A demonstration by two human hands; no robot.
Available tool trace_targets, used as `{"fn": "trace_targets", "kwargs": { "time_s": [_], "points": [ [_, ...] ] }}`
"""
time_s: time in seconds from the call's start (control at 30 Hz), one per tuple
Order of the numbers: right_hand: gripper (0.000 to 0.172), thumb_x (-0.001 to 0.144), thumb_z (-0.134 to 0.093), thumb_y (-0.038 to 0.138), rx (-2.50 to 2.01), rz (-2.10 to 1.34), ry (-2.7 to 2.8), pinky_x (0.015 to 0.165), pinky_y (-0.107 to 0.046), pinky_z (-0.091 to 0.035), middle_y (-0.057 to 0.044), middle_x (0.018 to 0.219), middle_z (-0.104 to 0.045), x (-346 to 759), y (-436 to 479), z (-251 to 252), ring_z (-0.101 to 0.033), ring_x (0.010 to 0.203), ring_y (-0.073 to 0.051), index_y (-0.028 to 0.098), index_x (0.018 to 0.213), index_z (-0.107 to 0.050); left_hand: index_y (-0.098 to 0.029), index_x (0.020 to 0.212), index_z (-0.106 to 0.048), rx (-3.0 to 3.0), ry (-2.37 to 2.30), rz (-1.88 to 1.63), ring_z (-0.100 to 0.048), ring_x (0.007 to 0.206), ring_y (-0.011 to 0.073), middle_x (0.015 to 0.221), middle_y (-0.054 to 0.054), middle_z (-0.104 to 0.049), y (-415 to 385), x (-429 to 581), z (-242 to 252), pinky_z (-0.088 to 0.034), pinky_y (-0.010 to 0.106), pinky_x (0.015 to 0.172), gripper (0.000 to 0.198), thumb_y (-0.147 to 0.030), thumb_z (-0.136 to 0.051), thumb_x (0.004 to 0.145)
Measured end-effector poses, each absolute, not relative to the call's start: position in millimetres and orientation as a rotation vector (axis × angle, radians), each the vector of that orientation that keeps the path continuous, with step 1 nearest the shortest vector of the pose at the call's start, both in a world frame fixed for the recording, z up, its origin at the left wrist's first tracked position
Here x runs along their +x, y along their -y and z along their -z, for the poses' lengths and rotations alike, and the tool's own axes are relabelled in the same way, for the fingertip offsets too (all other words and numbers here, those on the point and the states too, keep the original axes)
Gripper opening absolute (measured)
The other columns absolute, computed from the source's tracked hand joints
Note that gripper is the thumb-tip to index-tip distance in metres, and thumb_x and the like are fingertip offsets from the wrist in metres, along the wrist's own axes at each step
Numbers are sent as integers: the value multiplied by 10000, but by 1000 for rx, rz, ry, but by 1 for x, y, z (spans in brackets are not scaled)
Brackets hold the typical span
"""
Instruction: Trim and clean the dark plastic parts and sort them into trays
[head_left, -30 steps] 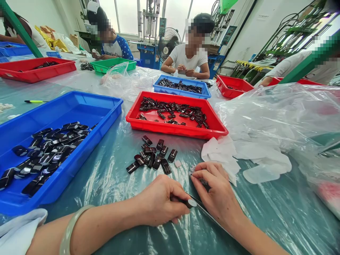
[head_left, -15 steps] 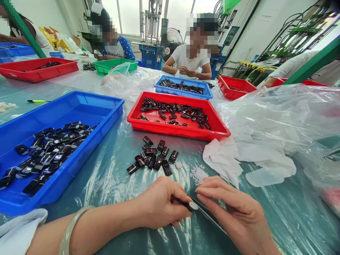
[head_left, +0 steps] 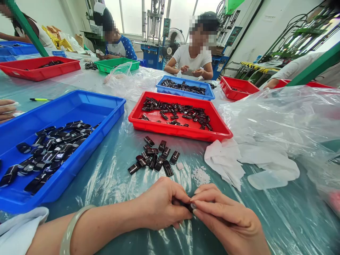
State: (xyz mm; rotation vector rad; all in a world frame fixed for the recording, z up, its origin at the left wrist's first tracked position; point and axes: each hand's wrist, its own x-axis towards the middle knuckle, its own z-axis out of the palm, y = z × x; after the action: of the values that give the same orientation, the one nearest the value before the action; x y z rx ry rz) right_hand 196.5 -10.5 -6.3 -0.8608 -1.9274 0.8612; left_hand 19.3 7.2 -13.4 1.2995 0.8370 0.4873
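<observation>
Low in the middle of the view, my left hand (head_left: 166,204) is closed round a small glossy black part (head_left: 189,206), most of it covered by the fingers. My right hand (head_left: 225,216) meets it from the right, thumb and fingers pinched at the part's pale end. The thin metal tool seen under this hand earlier is hidden. Just beyond the hands lies a loose pile of similar black parts (head_left: 158,159) with silvery lines. A small pale square piece (head_left: 180,165) and a heap of tiny white bits (head_left: 199,176) lie beside them.
A blue tray (head_left: 106,117) of black parts stands left, a red tray (head_left: 180,134) ahead. Crumpled white sheets (head_left: 224,161) and clear plastic (head_left: 287,120) spread right. Two people sit across the table. Another person's hand (head_left: 7,110) shows at the left edge.
My right fingers have come down and left onto the end of the part, and the thin metal tool has gone from sight. Another person's hand has appeared at the left edge.
</observation>
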Motion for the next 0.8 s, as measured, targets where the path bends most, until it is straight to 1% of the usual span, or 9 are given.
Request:
{"fn": "trace_targets", "kwargs": {
  "time_s": [0.23,0.4,0.6,0.8],
  "points": [
    [492,726,-568,-33,-778,-680,2062,705,-272,-533,-5,835,-654,199,11,10,-591,826,-145,317,1066,-630,-100,761,-697,1279,-827,-485,-512,454,73,683,9,-535,-7,19,15,-417,163,423,173,-166,-565,670],
    [541,711,-554,-75,-740,-615,2112,708,-284,-528,-24,863,-635,201,12,12,-562,863,-154,285,1111,-603,-105,750,-701,1285,-822,-480,-509,446,67,680,5,-534,-7,19,15,-405,156,416,166,-163,-568,669],
    [493,716,-549,-75,-731,-557,2119,699,-297,-526,-42,866,-624,199,13,11,-550,859,-161,252,1078,-620,-104,759,-700,1288,-832,-476,-517,457,68,711,11,-549,-8,20,12,-415,159,428,167,-152,-566,671],
    [457,739,-530,-45,-761,-508,2110,685,-287,-528,-35,850,-630,200,14,13,-565,843,-154,265,1060,-627,-102,750,-698,1290,-822,-495,-519,467,72,693,6,-535,-8,20,13,-423,157,427,160,-153,-567,675]
  ]
}}
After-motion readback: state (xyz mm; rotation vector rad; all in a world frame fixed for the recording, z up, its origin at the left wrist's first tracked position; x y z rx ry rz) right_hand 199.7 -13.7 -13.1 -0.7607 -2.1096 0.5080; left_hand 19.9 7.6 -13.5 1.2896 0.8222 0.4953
